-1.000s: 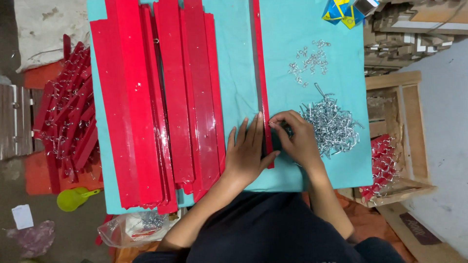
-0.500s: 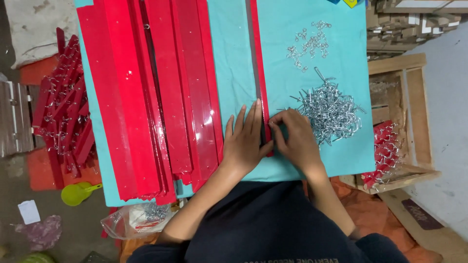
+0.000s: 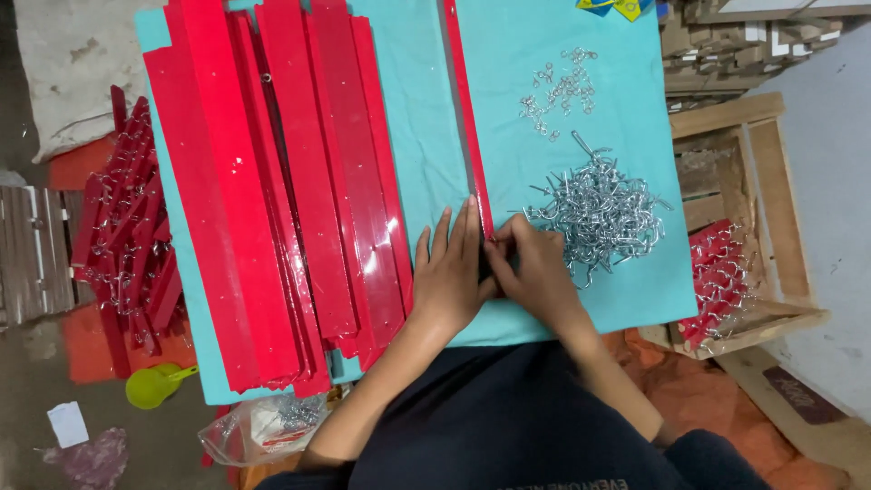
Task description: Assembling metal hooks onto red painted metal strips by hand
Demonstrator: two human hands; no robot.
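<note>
My left hand (image 3: 451,277) lies flat and open, pinning the red strip (image 3: 467,118) on the table (image 3: 417,136), my right hand (image 3: 535,272) pinches its near end; hooks (image 3: 599,213) beside could snag.

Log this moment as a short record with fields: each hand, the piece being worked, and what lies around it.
left hand: flat on the table, fingers against the near end of the single red strip
right hand: pinching at that same end; what it pinches is hidden
worked piece: long narrow red strip, lying lengthwise on the turquoise table
right of hands: pile of silver metal hooks; smaller scatter of metal bits beyond
left of hands: stack of red strips
right of table: wooden crate holding red pieces
</note>
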